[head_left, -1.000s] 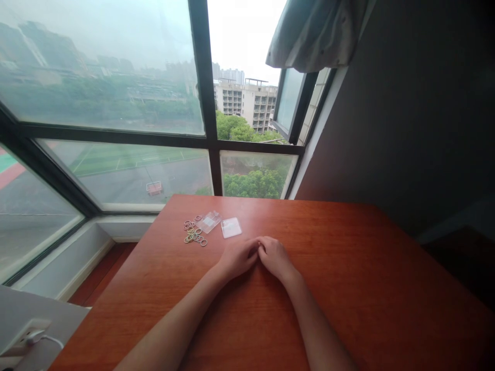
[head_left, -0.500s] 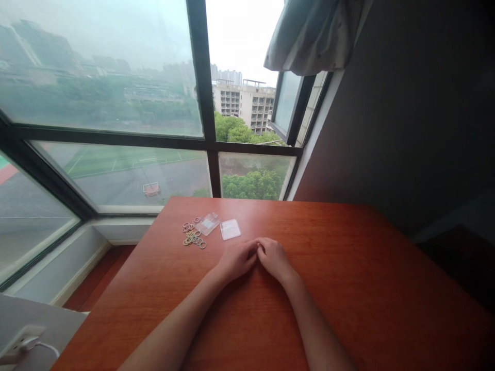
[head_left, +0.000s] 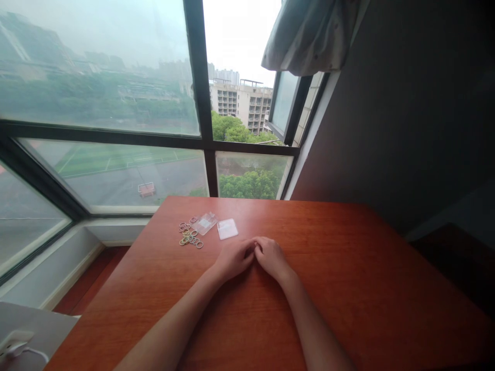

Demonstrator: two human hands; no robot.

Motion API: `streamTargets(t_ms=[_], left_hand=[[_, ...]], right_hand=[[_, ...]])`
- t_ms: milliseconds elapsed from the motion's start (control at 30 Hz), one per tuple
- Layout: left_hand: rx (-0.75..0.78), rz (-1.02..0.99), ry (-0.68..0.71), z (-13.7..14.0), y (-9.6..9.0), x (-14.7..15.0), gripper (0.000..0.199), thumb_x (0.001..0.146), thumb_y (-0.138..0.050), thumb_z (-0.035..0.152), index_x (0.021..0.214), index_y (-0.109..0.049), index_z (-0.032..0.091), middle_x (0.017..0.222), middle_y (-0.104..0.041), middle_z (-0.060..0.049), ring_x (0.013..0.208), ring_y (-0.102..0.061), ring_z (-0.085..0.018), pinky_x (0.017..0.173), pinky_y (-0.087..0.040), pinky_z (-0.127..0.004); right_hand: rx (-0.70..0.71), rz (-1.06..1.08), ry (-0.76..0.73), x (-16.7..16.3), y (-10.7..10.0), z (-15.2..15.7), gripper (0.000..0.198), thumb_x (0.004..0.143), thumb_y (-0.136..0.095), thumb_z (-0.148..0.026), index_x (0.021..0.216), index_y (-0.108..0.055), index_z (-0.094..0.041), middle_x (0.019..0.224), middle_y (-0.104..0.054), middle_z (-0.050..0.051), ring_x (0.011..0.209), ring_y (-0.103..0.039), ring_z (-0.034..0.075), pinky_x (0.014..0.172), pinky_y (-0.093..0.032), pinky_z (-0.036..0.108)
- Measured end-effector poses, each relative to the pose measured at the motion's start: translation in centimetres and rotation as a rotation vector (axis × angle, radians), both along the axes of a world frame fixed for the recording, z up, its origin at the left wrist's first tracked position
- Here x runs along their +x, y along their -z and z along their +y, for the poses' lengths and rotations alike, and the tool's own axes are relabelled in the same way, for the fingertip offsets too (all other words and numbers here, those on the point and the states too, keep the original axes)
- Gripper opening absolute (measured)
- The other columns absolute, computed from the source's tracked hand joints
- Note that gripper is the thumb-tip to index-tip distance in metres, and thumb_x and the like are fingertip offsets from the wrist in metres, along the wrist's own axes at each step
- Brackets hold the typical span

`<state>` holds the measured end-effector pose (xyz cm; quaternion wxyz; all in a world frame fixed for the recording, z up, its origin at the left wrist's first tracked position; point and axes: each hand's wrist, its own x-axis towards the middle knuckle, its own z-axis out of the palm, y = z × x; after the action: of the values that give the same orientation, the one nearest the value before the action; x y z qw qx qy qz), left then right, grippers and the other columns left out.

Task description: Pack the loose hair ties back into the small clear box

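Observation:
My left hand (head_left: 234, 257) and my right hand (head_left: 270, 255) rest together on the red-brown wooden table (head_left: 328, 288), their fingertips meeting. The fingers of both are curled in; what lies between them, if anything, is hidden. Just beyond my left hand lies a flat, whitish, clear square lid (head_left: 227, 229). Beside it to the left is a clear plastic box (head_left: 204, 223) with a pale patch on it. Several small rings (head_left: 190, 237) in pinkish, yellow and pale tones lie loose in a cluster left of the box.
Large windows with dark frames (head_left: 209, 170) stand behind the table's far edge. A bunched curtain (head_left: 309, 41) hangs at upper right, next to a dark wall (head_left: 386, 118). At lower left, a plug with a white cable (head_left: 34, 353) sits in a wall socket.
The whole view has shifted slightly, so things appear a little farther left. My hands stay together, and the rings, box and lid keep their places on the table.

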<state>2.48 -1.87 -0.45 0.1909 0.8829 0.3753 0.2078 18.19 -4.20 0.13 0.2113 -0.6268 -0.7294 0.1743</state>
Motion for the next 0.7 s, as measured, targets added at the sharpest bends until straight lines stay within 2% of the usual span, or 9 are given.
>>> streamTargets(t_ms=[700], left_hand=[[0.004, -0.043, 0.004, 0.01, 0.25, -0.05, 0.015, 0.084, -0.05, 0.017, 0.094, -0.061, 0.02, 0.088, -0.068, -0.003, 0.078, -0.06, -0.016, 0.069, -0.041, -0.024]], right_hand=[[0.043, 0.014, -0.021, 0.14, 0.61, 0.07, 0.025, 0.087, -0.044, -0.013, 0.092, -0.067, -0.021, 0.099, -0.071, 0.005, 0.092, -0.063, 0.017, 0.08, -0.041, 0.023]])
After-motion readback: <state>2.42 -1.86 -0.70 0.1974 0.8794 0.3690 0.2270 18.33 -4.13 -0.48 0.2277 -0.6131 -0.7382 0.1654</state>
